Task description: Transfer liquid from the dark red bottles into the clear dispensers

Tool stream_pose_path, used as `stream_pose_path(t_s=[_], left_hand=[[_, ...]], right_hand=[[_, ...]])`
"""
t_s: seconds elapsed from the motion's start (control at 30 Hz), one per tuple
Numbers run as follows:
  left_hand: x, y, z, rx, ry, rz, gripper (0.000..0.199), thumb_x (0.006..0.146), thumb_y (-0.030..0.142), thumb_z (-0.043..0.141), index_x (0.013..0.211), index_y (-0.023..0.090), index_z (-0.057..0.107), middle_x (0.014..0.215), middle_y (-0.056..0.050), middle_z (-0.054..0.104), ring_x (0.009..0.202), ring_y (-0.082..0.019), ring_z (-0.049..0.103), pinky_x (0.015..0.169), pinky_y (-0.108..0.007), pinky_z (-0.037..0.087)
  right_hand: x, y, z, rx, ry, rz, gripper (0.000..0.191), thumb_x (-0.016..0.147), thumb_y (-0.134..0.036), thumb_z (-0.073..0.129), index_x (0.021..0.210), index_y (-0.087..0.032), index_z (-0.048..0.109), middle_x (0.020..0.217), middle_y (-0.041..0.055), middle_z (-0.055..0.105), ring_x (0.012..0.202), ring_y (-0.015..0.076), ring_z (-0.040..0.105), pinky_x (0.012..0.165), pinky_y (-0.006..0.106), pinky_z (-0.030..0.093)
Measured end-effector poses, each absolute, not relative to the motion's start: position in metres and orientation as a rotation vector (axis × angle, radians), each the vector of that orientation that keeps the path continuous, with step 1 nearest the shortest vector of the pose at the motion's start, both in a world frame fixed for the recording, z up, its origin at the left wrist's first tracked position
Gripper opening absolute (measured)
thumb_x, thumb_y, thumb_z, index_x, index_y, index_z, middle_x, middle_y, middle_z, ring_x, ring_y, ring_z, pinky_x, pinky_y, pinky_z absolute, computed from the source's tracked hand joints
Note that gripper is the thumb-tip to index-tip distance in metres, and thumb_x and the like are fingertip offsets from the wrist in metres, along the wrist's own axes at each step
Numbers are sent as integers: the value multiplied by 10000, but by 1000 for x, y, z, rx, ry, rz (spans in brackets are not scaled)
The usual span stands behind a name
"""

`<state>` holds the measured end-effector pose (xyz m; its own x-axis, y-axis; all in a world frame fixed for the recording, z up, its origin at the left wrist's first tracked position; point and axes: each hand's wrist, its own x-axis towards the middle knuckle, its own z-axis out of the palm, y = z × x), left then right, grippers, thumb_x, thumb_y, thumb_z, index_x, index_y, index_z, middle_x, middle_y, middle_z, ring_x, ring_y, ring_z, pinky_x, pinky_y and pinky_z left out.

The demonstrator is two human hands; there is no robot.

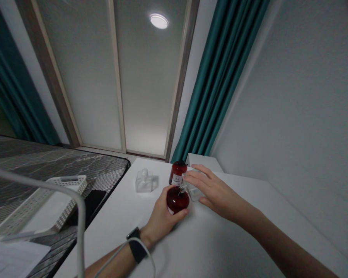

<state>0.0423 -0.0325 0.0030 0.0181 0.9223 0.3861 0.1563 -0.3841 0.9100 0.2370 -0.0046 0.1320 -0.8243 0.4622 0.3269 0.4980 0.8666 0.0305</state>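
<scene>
My left hand [164, 212] is wrapped around a round, dark red bottle [178, 200], holding it over the white table. My right hand [216, 191] has its fingers and thumb around a small clear container [195, 192], tilted beside the red bottle's top. Whether the container touches the bottle's mouth, I cannot tell. Just behind the two stands another dark red bottle [178, 173] with a white label and a black top. Farther left on the table is a clear, square-sided container [144, 181] with a rounded top.
The white table [220, 239] meets a wall on the right. A white box [204, 160] stands at its far edge. To the left, a white perforated basket [66, 183] lies on a dark patterned surface by a black flat object [89, 204]. A pale cable [81, 224] crosses the lower left.
</scene>
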Motion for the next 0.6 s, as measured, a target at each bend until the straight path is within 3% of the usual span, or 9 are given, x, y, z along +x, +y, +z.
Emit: stream_pose_path(t_s=[0.3,0.6], left_hand=[[42,-33,5,1616,1117,1433,617,694,214,760,1248,186,490,1217,-107,627,1115,-285,625,1013,-471,482],[42,-34,7,1608,1114,1410,617,699,235,747,1245,179,465,1232,-121,602,1134,-289,596,1038,-489,449]], right_hand=[[237,-5,130,-706,-2729,-190,805,718,54,660,1425,-249,424,1406,100,570,1448,319,358,1173,598,355],[237,-4,128,-650,-2735,-274,833,655,95,680,1396,-182,420,1379,135,576,1433,362,365,1180,632,324]])
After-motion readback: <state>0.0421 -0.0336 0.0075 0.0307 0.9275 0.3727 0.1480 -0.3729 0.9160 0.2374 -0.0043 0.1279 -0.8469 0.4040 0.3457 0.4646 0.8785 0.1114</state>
